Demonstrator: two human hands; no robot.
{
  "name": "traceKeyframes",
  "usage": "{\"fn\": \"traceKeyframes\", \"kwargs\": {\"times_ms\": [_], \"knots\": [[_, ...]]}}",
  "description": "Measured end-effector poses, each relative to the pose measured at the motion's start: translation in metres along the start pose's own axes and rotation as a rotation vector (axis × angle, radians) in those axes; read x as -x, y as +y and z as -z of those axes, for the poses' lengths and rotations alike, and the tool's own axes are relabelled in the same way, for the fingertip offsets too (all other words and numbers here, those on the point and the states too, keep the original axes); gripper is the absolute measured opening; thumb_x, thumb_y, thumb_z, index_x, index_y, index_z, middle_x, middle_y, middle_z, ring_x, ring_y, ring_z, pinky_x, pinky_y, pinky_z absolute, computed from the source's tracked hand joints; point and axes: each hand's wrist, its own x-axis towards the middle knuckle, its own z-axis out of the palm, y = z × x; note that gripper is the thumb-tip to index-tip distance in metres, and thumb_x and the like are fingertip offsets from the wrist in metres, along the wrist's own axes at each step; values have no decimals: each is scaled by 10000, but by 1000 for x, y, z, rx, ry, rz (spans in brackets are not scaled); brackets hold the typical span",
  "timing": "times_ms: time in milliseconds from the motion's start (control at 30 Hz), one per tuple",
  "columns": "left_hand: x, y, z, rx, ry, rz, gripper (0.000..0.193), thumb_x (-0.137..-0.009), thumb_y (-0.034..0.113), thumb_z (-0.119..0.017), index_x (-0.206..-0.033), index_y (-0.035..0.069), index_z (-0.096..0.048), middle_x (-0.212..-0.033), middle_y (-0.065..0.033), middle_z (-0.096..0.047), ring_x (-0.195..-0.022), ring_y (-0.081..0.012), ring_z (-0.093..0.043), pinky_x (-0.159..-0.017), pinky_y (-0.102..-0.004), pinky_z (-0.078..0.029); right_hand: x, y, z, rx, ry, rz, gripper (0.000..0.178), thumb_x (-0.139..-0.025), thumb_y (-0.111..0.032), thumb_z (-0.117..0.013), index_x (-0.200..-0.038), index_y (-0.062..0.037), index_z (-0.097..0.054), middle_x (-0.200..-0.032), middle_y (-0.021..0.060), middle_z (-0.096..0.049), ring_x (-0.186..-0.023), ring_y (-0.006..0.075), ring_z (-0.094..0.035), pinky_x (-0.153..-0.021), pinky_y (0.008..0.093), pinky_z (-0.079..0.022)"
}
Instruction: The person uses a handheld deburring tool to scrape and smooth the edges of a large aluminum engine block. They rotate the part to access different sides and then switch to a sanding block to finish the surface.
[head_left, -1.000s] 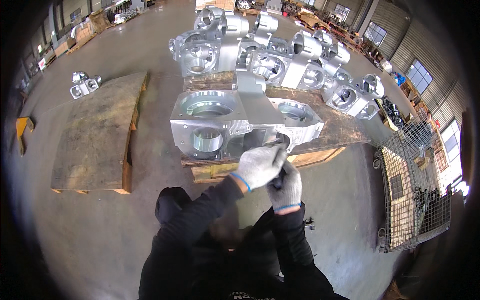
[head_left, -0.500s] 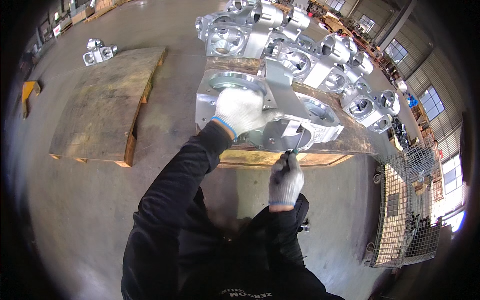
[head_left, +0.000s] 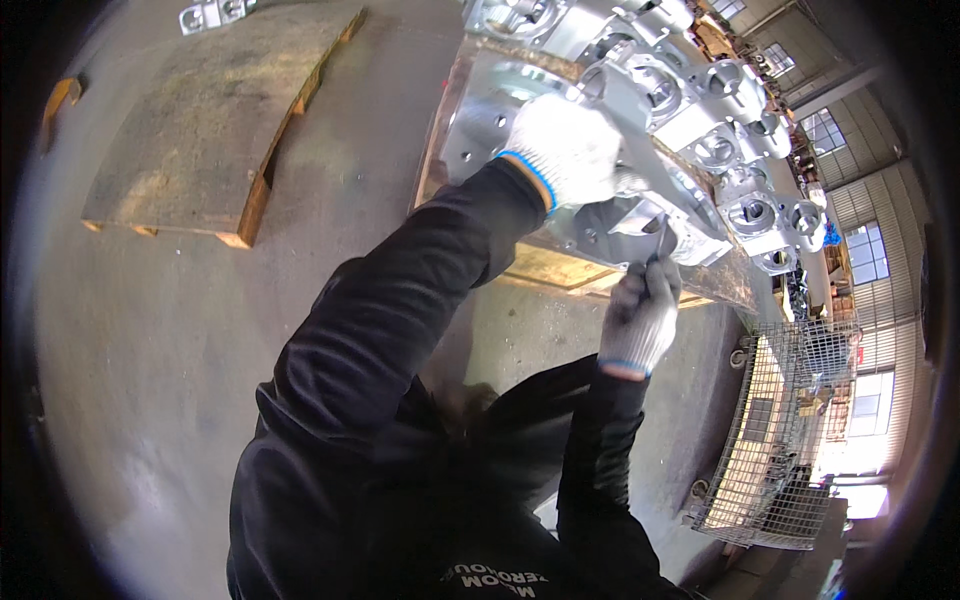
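Observation:
A large silver metal housing (head_left: 480,128) with round bores lies nearest me on a wooden pallet. My left hand (head_left: 568,150), in a white knit glove, grips its upper middle, and most of its fingers are hidden. My right hand (head_left: 642,308), in a white glove with grey fingers, is closed around the handle of a thin-shafted hand tool (head_left: 666,238). The handle is mostly covered by the fingers. The tool's shaft points up at the housing's near right bore edge; whether its tip touches cannot be made out.
Several similar silver housings (head_left: 655,85) crowd the far side of the wooden pallet (head_left: 560,270). Another wooden pallet (head_left: 210,130) lies at left, with one housing (head_left: 215,14) beyond it. A wire mesh cage (head_left: 770,430) stands at right. An orange-yellow object (head_left: 60,105) is at far left.
My view has shifted, so the pallets and housings sit higher in the picture. Both hands stay at the same housing, the left one nearer the right one, and the tool is still held.

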Motion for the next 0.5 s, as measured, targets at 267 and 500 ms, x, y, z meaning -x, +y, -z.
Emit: {"fn": "traceKeyframes", "kwargs": {"times_ms": [267, 500], "knots": [[3, 0, -2, 86, 90, -5, 632, -947, 693, -620, -974, 97, -828, -886, -139, -785, -819, -293, -780, -716, -437, -609, 6, -9, 1, 231, 23, 55, 40, -1034, -109, -656, -996, -104, -648, -779, -24, -568, -604, 48, -465, -509, 204, -340], [2, 2, -6, 147, 211, 42, 442, -836, 541, -751, -857, 111, -848, -797, -129, -787, -782, -320, -782, -728, -459, -602, 6, -9, -2, 339, -44, 75, 28, -1014, -89, -653, -1039, -94, -643, -794, 2, -587, -584, 61, -449, -518, 239, -356]]}}
